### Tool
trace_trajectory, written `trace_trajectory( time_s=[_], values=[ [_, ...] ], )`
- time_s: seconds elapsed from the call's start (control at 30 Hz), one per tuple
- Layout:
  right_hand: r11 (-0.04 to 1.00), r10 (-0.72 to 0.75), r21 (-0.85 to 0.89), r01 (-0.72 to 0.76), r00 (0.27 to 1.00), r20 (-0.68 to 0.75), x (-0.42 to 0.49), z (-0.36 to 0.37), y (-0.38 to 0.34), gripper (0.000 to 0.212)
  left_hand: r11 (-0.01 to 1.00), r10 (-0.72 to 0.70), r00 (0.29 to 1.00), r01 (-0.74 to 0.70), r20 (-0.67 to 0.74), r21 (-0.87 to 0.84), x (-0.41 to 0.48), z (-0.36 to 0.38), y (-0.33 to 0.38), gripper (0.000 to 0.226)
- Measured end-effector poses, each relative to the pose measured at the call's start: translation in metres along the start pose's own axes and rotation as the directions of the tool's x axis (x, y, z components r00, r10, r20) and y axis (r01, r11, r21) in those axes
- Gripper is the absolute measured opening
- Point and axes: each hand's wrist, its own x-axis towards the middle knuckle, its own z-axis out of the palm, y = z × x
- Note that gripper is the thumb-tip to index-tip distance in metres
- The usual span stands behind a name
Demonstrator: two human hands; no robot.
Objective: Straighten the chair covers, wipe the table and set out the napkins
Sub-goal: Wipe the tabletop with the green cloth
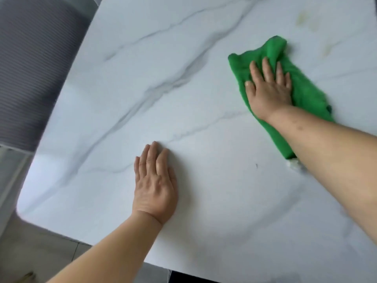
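A white marble-look table (142,78) with grey veins fills the view. A crumpled green cloth (306,92) lies on its right part. My right hand (269,92) presses flat on the cloth, fingers spread and pointing away from me. My left hand (155,184) lies flat on the bare tabletop near the front edge, fingers together, holding nothing. Faint yellowish stains (306,21) mark the table beyond the cloth. A small white crumb or scrap (293,163) sits by the cloth's near end, partly hidden by my right forearm.
A chair with a grey ribbed cover (30,68) stands along the table's left side. The table's rounded front left corner (20,211) is over a pale tiled floor (40,252).
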Motion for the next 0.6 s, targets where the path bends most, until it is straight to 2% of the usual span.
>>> trace_trajectory(
  time_s=[0.07, 0.13, 0.2, 0.27, 0.33, 0.4, 0.47, 0.53, 0.6],
  values=[
    [1.000, -0.015, 0.017, 0.015, 1.000, 0.013, 0.041, 0.001, -0.048, 0.057, 1.000, 0.002, 1.000, -0.002, -0.020, 0.000, 0.006, 0.003, -0.004, 0.043],
    [0.980, -0.197, 0.038, 0.196, 0.980, 0.022, 0.027, 0.020, -0.106, 0.056, 1.000, 0.000, 1.000, 0.000, -0.026, 0.009, 0.006, 0.006, -0.006, 0.041],
    [0.898, -0.437, 0.050, 0.437, 0.899, 0.009, -0.028, 0.035, -0.143, 0.054, 1.000, -0.014, 1.000, 0.014, -0.023, 0.012, 0.003, 0.007, -0.010, 0.041],
    [0.807, -0.589, 0.052, 0.589, 0.808, 0.002, -0.094, 0.039, -0.135, 0.052, 1.000, -0.021, 1.000, 0.021, -0.016, -0.005, -0.001, 0.005, -0.011, 0.042],
    [0.762, -0.647, 0.071, 0.643, 0.761, 0.054, -0.136, 0.038, -0.097, 0.050, 1.000, -0.025, 1.000, 0.025, -0.009, -0.019, -0.002, 0.004, -0.012, 0.043],
    [0.785, -0.619, 0.052, 0.617, 0.781, 0.083, -0.130, 0.030, -0.049, 0.051, 0.999, -0.017, 1.000, 0.016, -0.004, -0.029, 0.001, 0.002, -0.010, 0.041],
    [0.864, -0.501, -0.017, 0.503, 0.863, 0.059, -0.082, 0.021, -0.016, 0.055, 0.999, -0.010, 1.000, 0.010, -0.004, -0.031, 0.004, 0.001, -0.007, 0.041],
    [0.963, -0.268, -0.026, 0.268, 0.963, 0.017, -0.013, 0.012, -0.011, 0.057, 0.999, 0.008, 1.000, -0.009, -0.011, -0.031, 0.008, 0.001, -0.006, 0.040],
    [0.998, -0.068, 0.015, 0.067, 0.997, 0.035, 0.036, 0.008, -0.041, 0.057, 1.000, 0.013, 1.000, -0.014, -0.018, -0.024, 0.011, 0.000, -0.009, 0.039]
  ],
)
